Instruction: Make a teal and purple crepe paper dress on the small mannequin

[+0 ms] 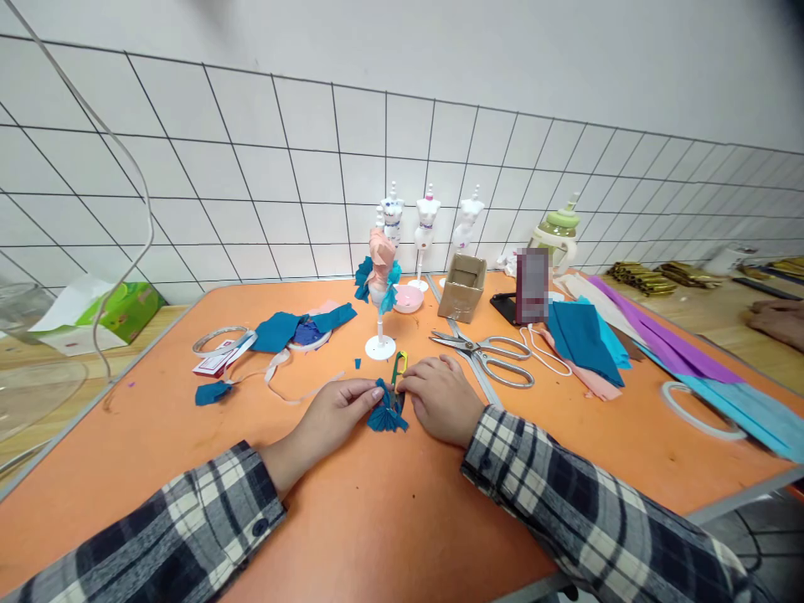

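Observation:
Pinched between the thumb and fingers of my left hand [345, 412] is a pleated piece of dark teal crepe paper [384, 417], fanned out low over the table. My right hand [440, 400] is closed beside it, its fingers on small thread snips [400, 368] with a green and yellow loop. The dark blades point toward me, against the paper; the fingers partly hide them. Just beyond stands a small white dress-form mannequin [380, 289], wrapped in peach paper with teal ruffles at its sides. A tiny teal scrap [358, 363] lies left of its base.
Large metal scissors [490, 352] lie right of my hands, with a cardboard box [463, 289] and a propped phone [532, 286] behind. Paper sheets [584, 343] spread at right. Teal paper [276, 332] and tape rolls [219, 339] lie left. Several mannequins [428, 222] and a pink bowl [409, 298] stand behind.

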### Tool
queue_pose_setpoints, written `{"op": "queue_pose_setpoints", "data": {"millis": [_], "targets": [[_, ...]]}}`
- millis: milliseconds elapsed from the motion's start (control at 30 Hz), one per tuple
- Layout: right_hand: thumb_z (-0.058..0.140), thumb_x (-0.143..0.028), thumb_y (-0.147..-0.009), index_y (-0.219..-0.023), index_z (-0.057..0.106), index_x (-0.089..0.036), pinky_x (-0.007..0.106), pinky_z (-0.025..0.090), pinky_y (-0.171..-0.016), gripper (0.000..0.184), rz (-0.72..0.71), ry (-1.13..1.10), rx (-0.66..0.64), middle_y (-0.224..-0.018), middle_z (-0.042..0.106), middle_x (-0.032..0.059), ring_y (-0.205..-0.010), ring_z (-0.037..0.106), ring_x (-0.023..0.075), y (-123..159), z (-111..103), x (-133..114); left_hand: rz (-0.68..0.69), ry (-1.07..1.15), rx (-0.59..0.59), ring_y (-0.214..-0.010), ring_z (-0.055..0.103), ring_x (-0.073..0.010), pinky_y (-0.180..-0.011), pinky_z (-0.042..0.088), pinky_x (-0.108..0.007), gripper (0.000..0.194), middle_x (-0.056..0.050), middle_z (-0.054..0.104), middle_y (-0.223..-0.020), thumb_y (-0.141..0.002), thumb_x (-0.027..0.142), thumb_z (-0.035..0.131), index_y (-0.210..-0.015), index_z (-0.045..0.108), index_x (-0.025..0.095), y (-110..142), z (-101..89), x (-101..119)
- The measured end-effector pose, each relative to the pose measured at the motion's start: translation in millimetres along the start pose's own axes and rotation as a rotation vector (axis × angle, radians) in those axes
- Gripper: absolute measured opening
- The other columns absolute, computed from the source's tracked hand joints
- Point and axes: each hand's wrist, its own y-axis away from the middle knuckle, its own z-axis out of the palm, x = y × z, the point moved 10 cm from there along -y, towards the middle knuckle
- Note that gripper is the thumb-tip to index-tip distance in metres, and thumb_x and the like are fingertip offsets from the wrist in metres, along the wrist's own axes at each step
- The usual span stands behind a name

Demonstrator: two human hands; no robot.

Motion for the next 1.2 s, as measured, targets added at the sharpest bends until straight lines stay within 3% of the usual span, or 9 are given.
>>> {"op": "queue_pose_setpoints", "data": {"millis": [233,367,467,600,833,933,1033,1100,1200], "targets": [[0.058,-0.028,-0.091,-0.102,0.066,-0.019,0.041,0.035,-0.087,0.017,0.091,0.183,-0.094,-0.102,0.066,0.0109,-0.102,0.053,0.0273,-3,6,22,-0.014,0.092,0.041,-0.072,0.060,-0.0191,-0.068,0.048,-0.030,0.039,-0.005,0.066,-0.076,-0.091,0.051,0.054,-0.087,0.074,0.017,0,-2.8,-9],[0.054,-0.017,-0.091,-0.107,0.063,-0.018,0.039,0.036,-0.088,0.019,0.127,0.153,0.001,-0.109,0.064,0.0111,-0.105,0.053,0.0259,-2,-4,23,-0.030,0.132,0.050,-0.078,0.063,-0.0206,-0.074,0.049,-0.032,0.040,-0.007,0.070,-0.085,-0.093,0.049,0.052,-0.104,0.075,0.017,1,-3.2,-11],[0.055,-0.015,-0.089,-0.107,0.062,-0.018,0.033,0.040,-0.085,0.020,0.180,-0.096,0.110,-0.104,0.066,0.0080,-0.099,0.056,0.0211,-1,-12,20,0.029,0.049,0.039,-0.082,0.063,-0.0204,-0.076,0.048,-0.031,0.037,-0.006,0.071,-0.089,-0.094,0.046,0.051,-0.098,0.074,0.017,1,-1.6,-1],[0.065,-0.028,-0.085,-0.084,0.063,-0.019,0.025,0.042,-0.068,0.009,0.203,-0.508,0.110,-0.079,0.065,0.0002,-0.075,0.056,0.0135,-2,-2,8,0.131,-0.107,-0.006,-0.069,0.056,-0.0155,-0.066,0.041,-0.025,0.040,-0.001,0.062,-0.071,-0.097,0.042,0.045,-0.074,0.066,0.017,3,6.3,17],[0.069,-0.024,-0.076,-0.076,0.063,-0.019,0.021,0.037,-0.053,0.008,0.342,-0.807,0.061,-0.064,0.058,-0.0043,-0.056,0.047,0.0090,0,19,18,0.106,-0.160,0.003,-0.069,0.055,-0.0156,-0.066,0.041,-0.026,0.040,-0.001,0.062,-0.071,-0.098,0.043,0.043,-0.074,0.063,0.018,4,7.1,13],[0.068,-0.026,-0.077,-0.076,0.060,-0.018,0.020,0.035,-0.051,0.011,0.414,-0.908,0.084,-0.062,0.056,-0.0046,-0.055,0.045,0.0088,1,24,26,0.038,0.019,0.041,-0.077,0.061,-0.0187,-0.071,0.047,-0.029,0.041,-0.005,0.068,-0.081,-0.097,0.046,0.044,-0.085,0.069,0.016,1,1.3,2],[0.067,-0.029,-0.078,-0.077,0.058,-0.019,0.021,0.037,-0.053,0.013,0.393,-0.980,0.095,-0.064,0.055,-0.0041,-0.058,0.046,0.0098,0,27,26,0.010,0.190,0.015,-0.090,0.066,-0.0224,-0.078,0.051,-0.033,0.039,-0.009,0.072,-0.099,-0.088,0.050,0.060,-0.104,0.069,0.016,-1,4.4,-2],[0.066,-0.030,-0.078,-0.078,0.057,-0.019,0.022,0.038,-0.055,0.014,0.356,-1.011,0.081,-0.066,0.055,-0.0037,-0.060,0.047,0.0103,-1,29,23,-0.011,0.191,-0.050,-0.086,0.066,-0.0221,-0.075,0.052,-0.031,0.038,-0.008,0.074,-0.094,-0.080,0.050,0.069,-0.098,0.070,0.016,-1,12.4,-2],[0.066,-0.032,-0.079,-0.080,0.056,-0.019,0.022,0.040,-0.058,0.016,0.341,-1.007,0.076,-0.067,0.054,-0.0035,-0.061,0.048,0.0105,0,31,23,-0.039,0.147,-0.093,-0.077,0.065,-0.0198,-0.071,0.050,-0.029,0.035,-0.006,0.073,-0.081,-0.084,0.049,0.063,-0.083,0.070,0.015,0,16.9,-4]]}}
